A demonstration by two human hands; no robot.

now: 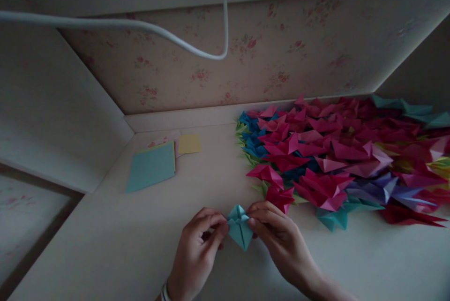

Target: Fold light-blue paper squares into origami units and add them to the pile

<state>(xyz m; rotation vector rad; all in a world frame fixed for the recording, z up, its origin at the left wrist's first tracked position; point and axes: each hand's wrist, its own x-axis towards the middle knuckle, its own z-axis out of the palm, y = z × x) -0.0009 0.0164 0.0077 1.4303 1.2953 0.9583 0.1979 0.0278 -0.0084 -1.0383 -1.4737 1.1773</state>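
Observation:
A light teal piece of folded origami paper [241, 230] is held between my two hands, near the front middle of the white desk. It is diamond-shaped, with a seam down its centre and small folded flaps at the top. My left hand [200, 244] pinches its left corner between thumb and fingers. On the opposite corner, the thumb and fingers of my right hand [277, 235] are closed. Fingertips hide both side corners of the paper. Just beyond my right hand lie the nearest folded paper pieces of a large pile [323, 188].
The pile of pink, red, blue, green, purple and teal origami covers the desk's right side. At back left lie a stack of teal paper squares [151, 167] and a yellow square [190, 143]. A white cable [147, 26] hangs above, before the floral back panel [218, 76].

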